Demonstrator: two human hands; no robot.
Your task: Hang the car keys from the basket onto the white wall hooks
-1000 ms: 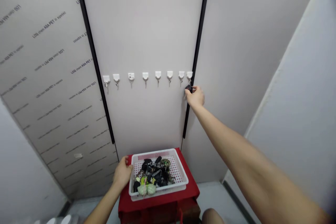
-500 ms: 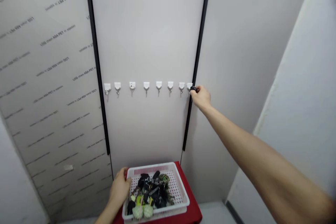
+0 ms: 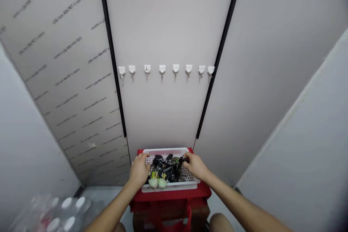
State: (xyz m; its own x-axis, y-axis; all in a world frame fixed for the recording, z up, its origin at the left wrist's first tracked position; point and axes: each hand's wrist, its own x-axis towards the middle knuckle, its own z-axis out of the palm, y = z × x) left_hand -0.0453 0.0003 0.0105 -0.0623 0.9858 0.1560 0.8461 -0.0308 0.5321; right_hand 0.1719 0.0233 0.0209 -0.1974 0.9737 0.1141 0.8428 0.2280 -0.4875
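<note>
Left hand grips basket; right hand, keys

**Bare arms, bare hands**

The left forearm rises from the bottom edge left of centre, and the right forearm from the lower right. Both are uncovered up to the wrist. The left hand and right hand, low in the centre, are bare too. A bare knee shows at the bottom edge.

Pale wall panels meet at two black strips; the left panel carries printed film. Eight white hooks line the middle. Grey floor below, a red desk.
</note>
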